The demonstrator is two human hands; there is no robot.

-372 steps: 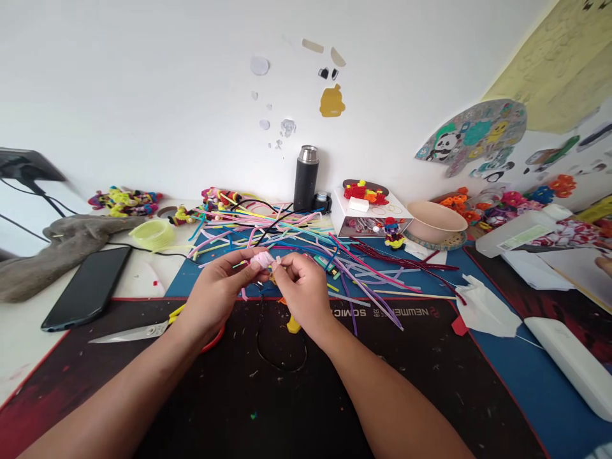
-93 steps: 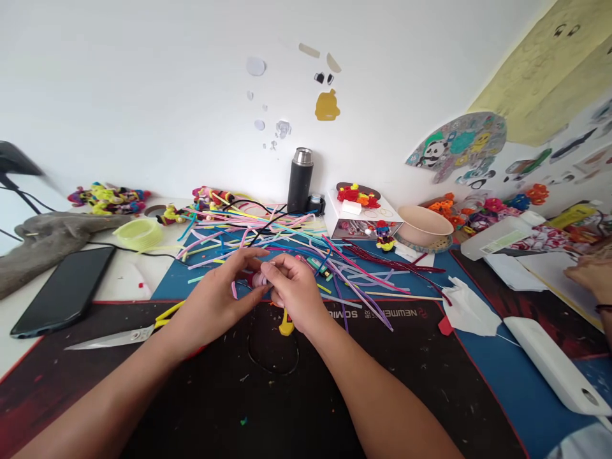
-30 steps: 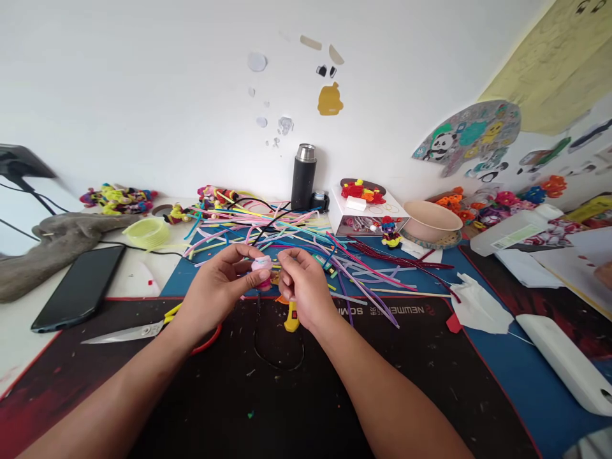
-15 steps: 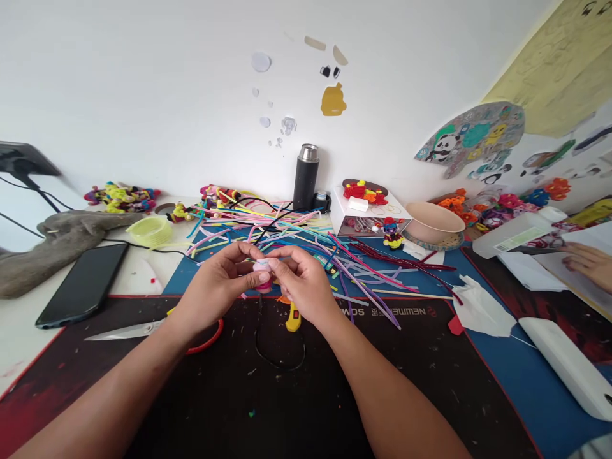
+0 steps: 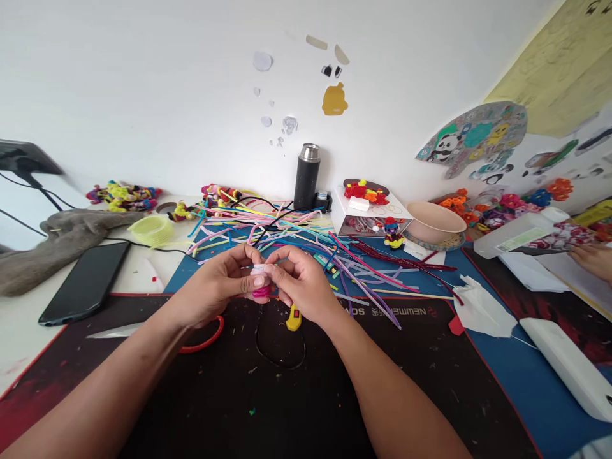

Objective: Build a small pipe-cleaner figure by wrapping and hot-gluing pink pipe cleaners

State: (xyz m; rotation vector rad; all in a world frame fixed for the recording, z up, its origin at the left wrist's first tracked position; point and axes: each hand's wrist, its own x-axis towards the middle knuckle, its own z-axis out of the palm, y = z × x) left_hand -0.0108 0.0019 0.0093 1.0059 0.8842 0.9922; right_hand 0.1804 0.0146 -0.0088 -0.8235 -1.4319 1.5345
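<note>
Between my hands is a small pipe-cleaner coil (image 5: 261, 291), magenta below and pale pink and light blue on top. My left hand (image 5: 210, 287) grips its side between thumb and fingers. At its pale upper end, my right hand (image 5: 303, 280) is closed in a pinch; the fingertips partly cover the coil. Just under my right hand lies a yellow utility knife (image 5: 294, 318) with a black cord loop (image 5: 282, 368). Red-handled scissors (image 5: 205, 344) lie beneath my left forearm, which hides part of them. Loose pipe cleaners (image 5: 268, 226) in many colours spread behind my hands.
A black thermos (image 5: 306, 178) and a white box (image 5: 348, 218) stand by the wall. A phone (image 5: 86, 284) lies left; a pink bowl (image 5: 435, 223), white bottle (image 5: 519, 233) and white case (image 5: 567, 366) are right. Another person's hand (image 5: 593, 260) is at the right edge.
Both hands still hold the coil; it has shifted slightly left and turned, showing more magenta. The other person's hand has moved a little right.
</note>
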